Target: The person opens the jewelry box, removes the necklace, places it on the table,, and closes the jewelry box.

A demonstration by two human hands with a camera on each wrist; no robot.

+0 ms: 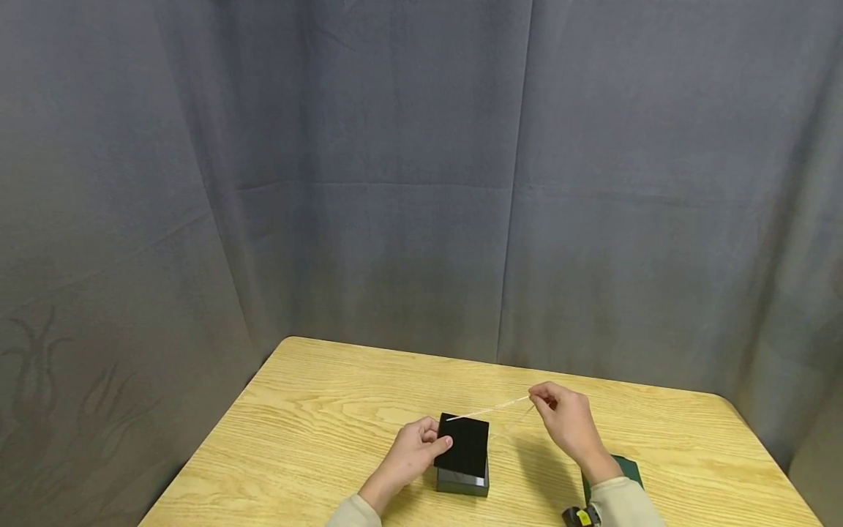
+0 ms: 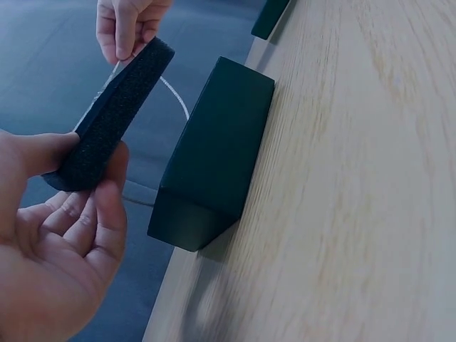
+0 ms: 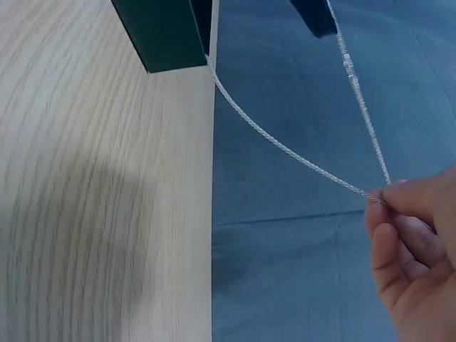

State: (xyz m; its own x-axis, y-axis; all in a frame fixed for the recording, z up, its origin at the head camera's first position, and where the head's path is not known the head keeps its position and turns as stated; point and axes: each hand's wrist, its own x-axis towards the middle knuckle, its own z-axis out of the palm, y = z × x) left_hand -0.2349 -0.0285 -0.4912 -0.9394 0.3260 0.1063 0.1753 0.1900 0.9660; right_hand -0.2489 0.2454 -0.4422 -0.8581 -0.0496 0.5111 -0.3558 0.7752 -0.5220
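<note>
My left hand [image 1: 411, 450] grips a black foam pad [image 1: 466, 448] by its left side, thumb on the flat face and fingers behind. The pad is tilted above an open dark green box [image 1: 462, 487] on the table. From the pad a thin silver necklace chain [image 3: 285, 148] runs to my right hand [image 1: 568, 421], which pinches it between thumb and fingertips. One strand is stretched along the pad's face; the other sags in a curve toward the box [image 2: 214, 142]. Where that lower strand ends is hidden.
A green lid-like piece [image 1: 628, 468] lies on the wooden table [image 1: 316, 410], partly under my right forearm. A black device with a yellow mark [image 1: 582, 517] sits at my right wrist. Grey curtains [image 1: 395, 183] hang behind and beside the table.
</note>
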